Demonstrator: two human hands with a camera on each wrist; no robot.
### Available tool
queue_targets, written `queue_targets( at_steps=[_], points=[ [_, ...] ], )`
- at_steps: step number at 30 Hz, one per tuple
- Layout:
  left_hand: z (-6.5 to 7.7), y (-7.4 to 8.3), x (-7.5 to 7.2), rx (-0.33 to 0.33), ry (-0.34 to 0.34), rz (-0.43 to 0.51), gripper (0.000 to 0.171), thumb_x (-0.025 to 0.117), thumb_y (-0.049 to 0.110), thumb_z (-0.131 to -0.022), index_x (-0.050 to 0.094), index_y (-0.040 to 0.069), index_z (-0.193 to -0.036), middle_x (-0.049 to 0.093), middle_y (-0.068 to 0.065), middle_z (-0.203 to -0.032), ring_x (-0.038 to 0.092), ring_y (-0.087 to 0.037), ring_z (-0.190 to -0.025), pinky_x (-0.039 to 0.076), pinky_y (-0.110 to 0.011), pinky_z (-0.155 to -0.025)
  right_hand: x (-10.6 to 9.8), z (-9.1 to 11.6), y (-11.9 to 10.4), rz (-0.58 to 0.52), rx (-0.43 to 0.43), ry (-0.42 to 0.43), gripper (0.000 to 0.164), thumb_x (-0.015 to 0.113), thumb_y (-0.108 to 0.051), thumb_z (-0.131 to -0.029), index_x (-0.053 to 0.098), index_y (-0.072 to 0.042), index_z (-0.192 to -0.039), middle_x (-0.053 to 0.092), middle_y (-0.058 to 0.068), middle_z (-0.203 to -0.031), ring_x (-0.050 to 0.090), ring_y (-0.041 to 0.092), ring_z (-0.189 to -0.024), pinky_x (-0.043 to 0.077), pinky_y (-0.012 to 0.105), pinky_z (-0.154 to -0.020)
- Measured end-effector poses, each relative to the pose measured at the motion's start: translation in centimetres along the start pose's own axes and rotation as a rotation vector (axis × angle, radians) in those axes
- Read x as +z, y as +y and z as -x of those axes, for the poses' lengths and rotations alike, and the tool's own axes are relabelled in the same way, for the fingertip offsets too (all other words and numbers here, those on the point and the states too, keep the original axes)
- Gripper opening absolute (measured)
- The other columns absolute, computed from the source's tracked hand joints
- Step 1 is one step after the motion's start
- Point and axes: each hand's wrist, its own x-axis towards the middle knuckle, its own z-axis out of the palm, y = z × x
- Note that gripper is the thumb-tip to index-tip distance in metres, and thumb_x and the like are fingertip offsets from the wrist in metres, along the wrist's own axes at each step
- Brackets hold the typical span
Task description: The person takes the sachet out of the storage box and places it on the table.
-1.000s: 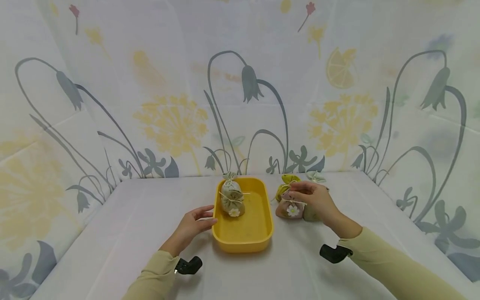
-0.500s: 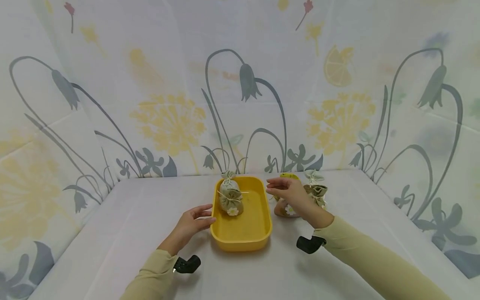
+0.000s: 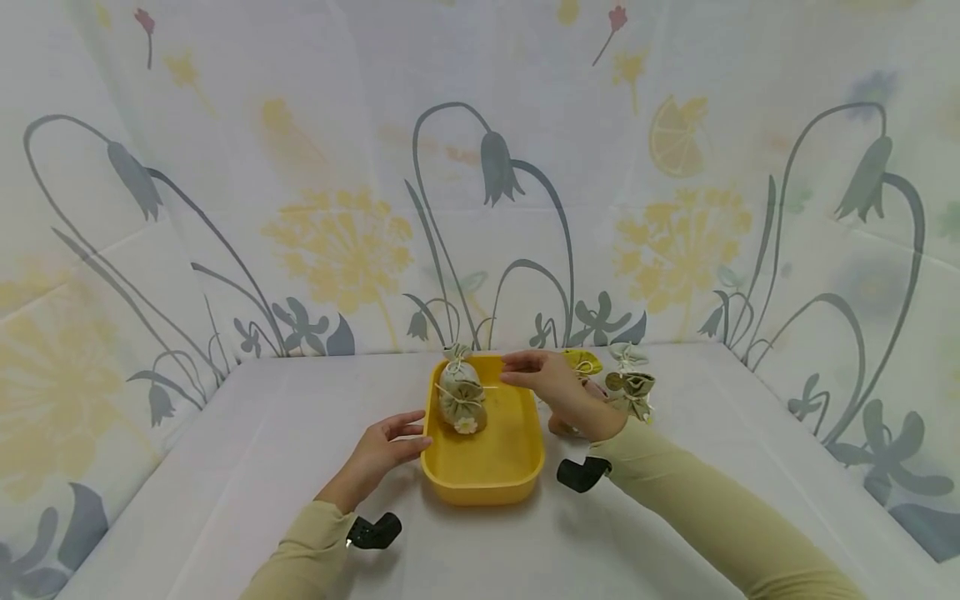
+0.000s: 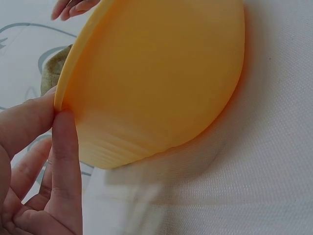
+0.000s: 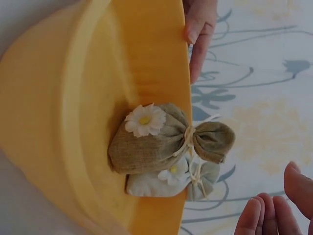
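Note:
A yellow plastic tub (image 3: 483, 467) stands on the white tabletop. My left hand (image 3: 380, 454) pinches its left rim, thumb on one side and a finger on the other, as the left wrist view shows. Inside the tub, a brown cloth sachet (image 5: 146, 149) with a white daisy leans beside a pale sachet (image 5: 154, 186), both tied at the neck with cord. My right hand (image 3: 558, 387) is over the tub's right rim, fingers extended toward those sachets. In the right wrist view its thumb and fingers are apart, with nothing between them.
Right of the tub is a group of tied sachets: a mustard one (image 3: 581, 361), a pale green one (image 3: 628, 358) and an olive-brown one (image 3: 637, 398). My right hand and wrist partly cover this group. A flower-printed cloth (image 3: 480, 208) hangs behind the table.
My right hand has moved left, from over the sachets on the right to above the tub's right rim. My left hand stays at the tub, and the sachets inside it have not moved.

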Motion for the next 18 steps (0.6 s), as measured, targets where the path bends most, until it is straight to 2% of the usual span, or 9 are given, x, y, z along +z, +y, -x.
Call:
queue_targets(
  at_steps=[8, 13, 18],
  points=[
    [-0.1, 0.3, 0.1, 0.036, -0.049, 0.008, 0.053, 0.072, 0.013, -0.083, 0.052, 0.003, -0.13, 0.056, -0.016, -0.118, 0.059, -0.023, -0.1, 0.052, -0.035, -0.084, 1.3, -1.0, -0.3, -0.062, 0.005, -0.03, 0.032, 0.066, -0.006, -0.086, 0.061, 0.002, -0.117, 0.061, 0.016, -0.111, 0.059, 0.023, -0.1, 0.045, 0.039, -0.095],
    [0.1, 0.0, 0.0, 0.025, -0.034, -0.005, 0.051, 0.07, 0.011, -0.084, 0.052, 0.003, -0.13, 0.056, -0.017, -0.117, 0.059, -0.023, -0.099, 0.052, -0.035, -0.084, 2.5, -1.8, -0.1, -0.073, 0.015, -0.07, 0.034, 0.065, -0.005, -0.087, 0.059, 0.004, -0.119, 0.058, 0.021, -0.119, 0.056, 0.026, -0.105, 0.043, 0.039, -0.097],
    [0.1, -0.2, -0.1, 0.022, -0.025, -0.006, 0.049, 0.07, 0.011, -0.084, 0.054, 0.005, -0.13, 0.057, -0.015, -0.116, 0.06, -0.023, -0.099, 0.052, -0.035, -0.085, 3.1, -2.5, 0.0, -0.062, 0.039, -0.075, 0.037, 0.065, -0.005, -0.087, 0.057, 0.007, -0.121, 0.057, 0.021, -0.121, 0.055, 0.026, -0.107, 0.042, 0.039, -0.098]
  ],
)
